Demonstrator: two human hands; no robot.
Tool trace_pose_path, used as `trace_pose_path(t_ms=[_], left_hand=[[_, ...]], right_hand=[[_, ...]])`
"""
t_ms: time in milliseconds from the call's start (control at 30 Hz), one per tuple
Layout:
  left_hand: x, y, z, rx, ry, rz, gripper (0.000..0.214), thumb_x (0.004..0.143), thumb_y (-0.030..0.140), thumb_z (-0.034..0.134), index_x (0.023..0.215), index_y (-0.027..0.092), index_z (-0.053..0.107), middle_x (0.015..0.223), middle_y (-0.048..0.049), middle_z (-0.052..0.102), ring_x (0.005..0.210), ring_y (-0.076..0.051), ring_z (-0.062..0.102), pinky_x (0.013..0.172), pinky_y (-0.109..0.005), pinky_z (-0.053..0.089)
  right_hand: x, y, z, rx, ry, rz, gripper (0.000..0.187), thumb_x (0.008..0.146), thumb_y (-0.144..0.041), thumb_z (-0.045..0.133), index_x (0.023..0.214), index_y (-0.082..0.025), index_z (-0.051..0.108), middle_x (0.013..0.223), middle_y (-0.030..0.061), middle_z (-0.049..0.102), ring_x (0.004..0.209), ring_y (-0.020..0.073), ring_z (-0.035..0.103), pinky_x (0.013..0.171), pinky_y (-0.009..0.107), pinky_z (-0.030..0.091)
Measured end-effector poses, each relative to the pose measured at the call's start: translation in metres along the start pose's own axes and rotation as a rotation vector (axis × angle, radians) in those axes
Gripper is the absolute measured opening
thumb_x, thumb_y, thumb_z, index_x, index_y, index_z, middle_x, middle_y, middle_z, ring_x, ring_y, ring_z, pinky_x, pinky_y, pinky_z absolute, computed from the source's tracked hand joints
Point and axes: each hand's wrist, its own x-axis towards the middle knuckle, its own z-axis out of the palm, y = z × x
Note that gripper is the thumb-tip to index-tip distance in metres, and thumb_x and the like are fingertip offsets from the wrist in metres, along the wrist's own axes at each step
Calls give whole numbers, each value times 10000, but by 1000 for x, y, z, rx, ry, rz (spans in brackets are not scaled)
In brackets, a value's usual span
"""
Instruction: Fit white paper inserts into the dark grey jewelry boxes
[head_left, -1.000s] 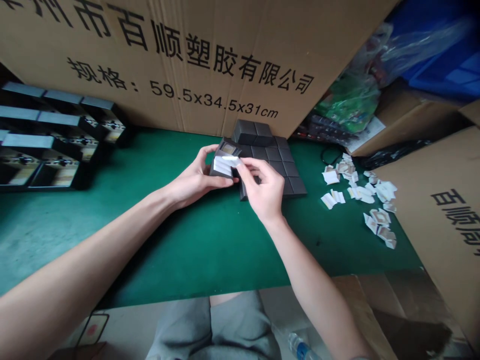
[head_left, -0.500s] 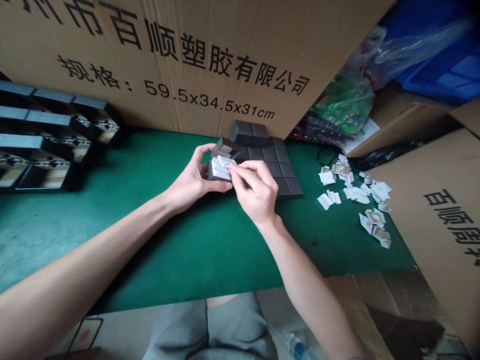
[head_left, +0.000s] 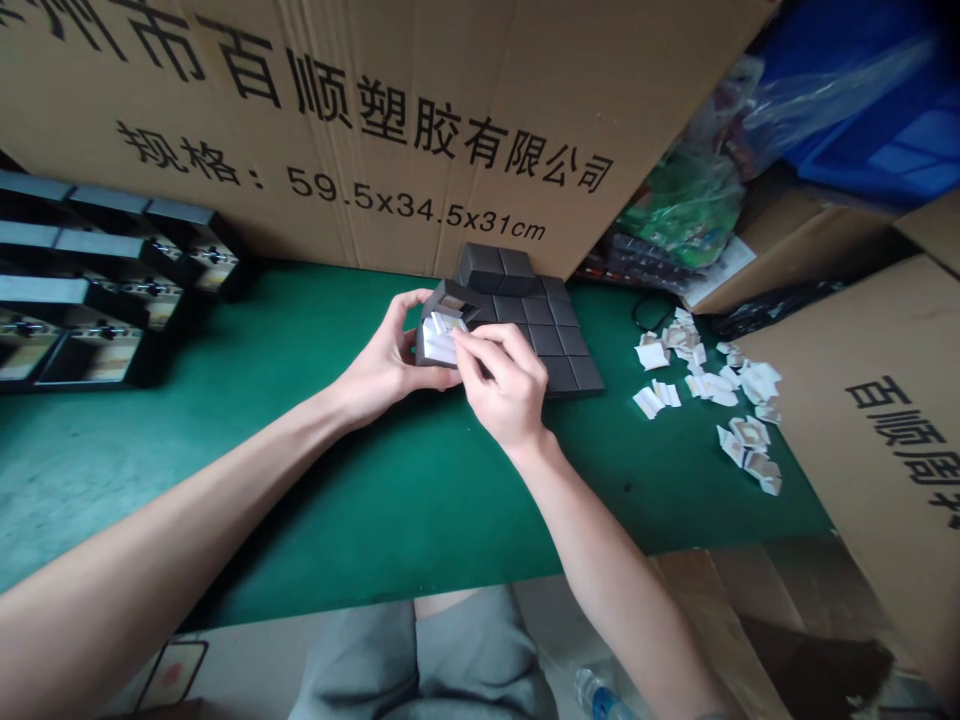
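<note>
Head view: left hand [head_left: 386,360] curling around the near side and back of a small dark box [head_left: 439,297], thumb along its front, fingers behind; box being held just above the worktop [head_left: 390,520], near its middle, lid standing raised and tilted back; right hand [head_left: 501,382] bringing thumb and fingertips together, pinching the edge of a small white piece [head_left: 448,323] at the box's opening; white insert [head_left: 435,348] showing inside the box, beneath that piece; finer detail being hidden by the fingers.

Just beyond the right hand, closed dark boxes [head_left: 553,325] sitting edge to edge in a block, with two more [head_left: 495,268] resting on top at the far left corner; farther right, crumpled white scraps [head_left: 759,380] lying scattered on the worktop; at far left, open dark boxes [head_left: 103,243] standing in rows, lids raised.

Behind, a large printed carton [head_left: 420,45] standing along the far side; to the right, green plastic bag [head_left: 694,205] lying below and left of a blue bin [head_left: 877,150]; second printed carton [head_left: 840,330] standing at the right edge; below, grey shorts [head_left: 465,650] showing, a clear bottle [head_left: 600,695] lying near them.
</note>
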Motion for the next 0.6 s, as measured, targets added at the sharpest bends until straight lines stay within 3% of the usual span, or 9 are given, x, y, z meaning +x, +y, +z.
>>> trace_pose_path(t_ms=[367,600], left_hand=[[-4,5,0,74,-47,-3,849,581,62,905,1263,341,486,799,49,636,667,-157,657,617,-235,564],[-2,0,-7,97,-108,-1,836,619,50,827,1304,345,451,818,45,644,691,-158,669,608,-231,552]], right_hand=[[2,-1,-1,37,-5,3,294,1057,-211,522,1134,-270,799,1026,70,754,953,190,722,925,356,634],[3,-11,-1,89,47,37,197,1046,-241,572,1032,-263,767,983,56,708,877,158,713,827,315,639]])
